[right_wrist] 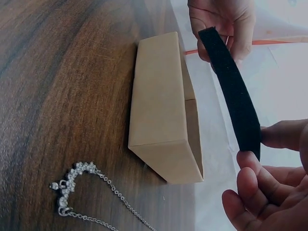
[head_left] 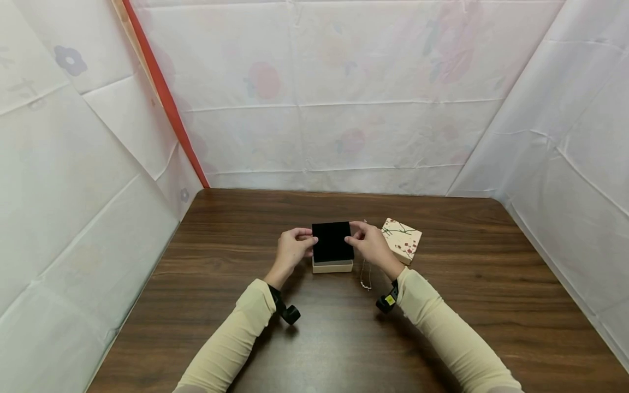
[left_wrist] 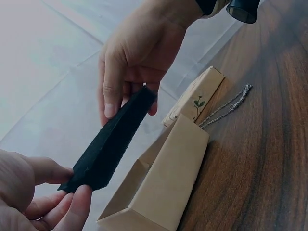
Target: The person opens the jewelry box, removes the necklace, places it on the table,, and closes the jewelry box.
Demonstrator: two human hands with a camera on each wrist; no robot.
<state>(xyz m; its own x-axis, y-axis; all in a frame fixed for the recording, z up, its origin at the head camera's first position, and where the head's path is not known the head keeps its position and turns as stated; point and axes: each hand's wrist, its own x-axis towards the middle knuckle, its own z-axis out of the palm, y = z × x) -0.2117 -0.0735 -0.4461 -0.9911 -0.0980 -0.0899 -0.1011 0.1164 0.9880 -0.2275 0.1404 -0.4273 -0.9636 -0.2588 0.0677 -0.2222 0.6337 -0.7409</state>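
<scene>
Both hands hold a square black foam pad [head_left: 332,242] by its opposite side edges. The left hand [head_left: 292,248] pinches its left edge between thumb and fingers, and the right hand [head_left: 369,242] pinches the right edge the same way. Just below the pad stands an open beige cardboard box [right_wrist: 159,96], upright on the table. In both wrist views the pad is raised above the box's rim. A silver chain necklace [right_wrist: 72,185] with a cluster of clear stones lies on the table to the right of the box, partly under the right hand in the head view.
A box lid [head_left: 402,240] printed with red flowers and green stems lies right of the necklace, beyond the right wrist. Everything rests on a dark wooden table [head_left: 221,256]. White patterned cloth [head_left: 314,98] hangs at the back and both sides.
</scene>
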